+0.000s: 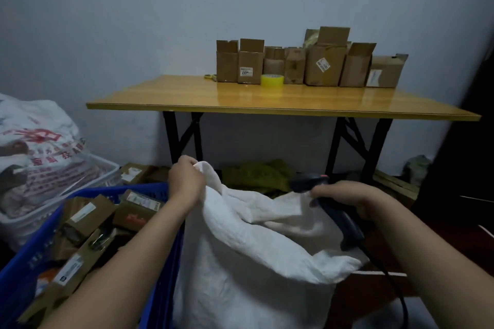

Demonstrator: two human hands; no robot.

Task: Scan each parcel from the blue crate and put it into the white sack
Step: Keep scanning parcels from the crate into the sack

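The left hand (187,180), just left of the frame's centre, is closed on the top edge of the white sack (240,262), bunching the fabric in its fingers and holding that corner up. The right hand (344,196), at centre right, is curled round the handle of a black scanner (347,227). Its fingertips lie against the sack's opposite edge, though I cannot tell whether they pinch the cloth. The scanner's head points to the left of the frame, and its cable (393,283) trails down toward the lower right.

The sack fills the lower centre, its mouth sagging between the two hands, and its left side lies against the blue crate (29,256). The crate sits in the lower left, under the left forearm, and holds a jumble of brown parcels (88,215) with white labels.

In the upper half a yellow-topped bench (240,99) on black folding legs carries a row of cardboard boxes (324,67) against the wall, with a yellow tape roll (272,80) in front of them. At the left edge a printed bag (40,141) rests in a white basket (107,169). An olive cloth (254,173) lies on the floor beneath the bench.
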